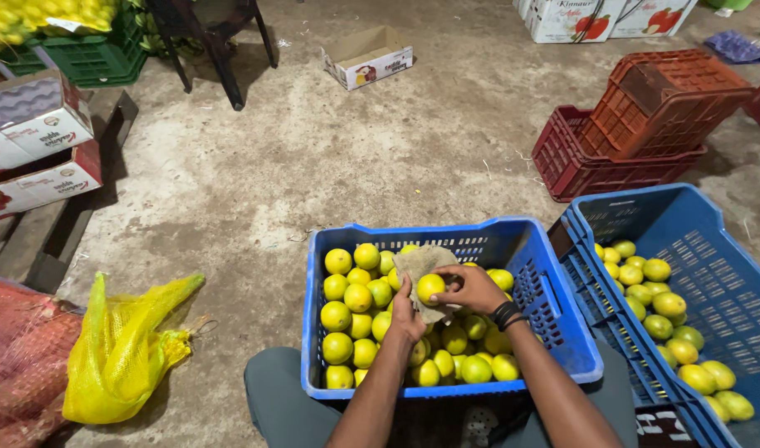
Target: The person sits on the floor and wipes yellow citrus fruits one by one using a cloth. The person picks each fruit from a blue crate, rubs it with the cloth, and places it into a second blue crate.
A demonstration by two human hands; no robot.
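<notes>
Midway through wiping, the right hand [473,286] pinches a round yellow-green citrus fruit [430,287] over the fruit-filled blue plastic crate [562,328]; the left hand [406,314] clutches a tan rag [420,265] beneath it, while a second blue crate [728,274] alongside stays only part-filled.

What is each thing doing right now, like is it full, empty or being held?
Left hand: holds the cloth.
Right hand: grips one fruit.
Fruit: held over the cloth.
Cloth: crumpled.
Front blue crate: nearly full.
Right blue crate: partly filled.
Red crates: stacked.
Yellow net bag: slumped.
</notes>
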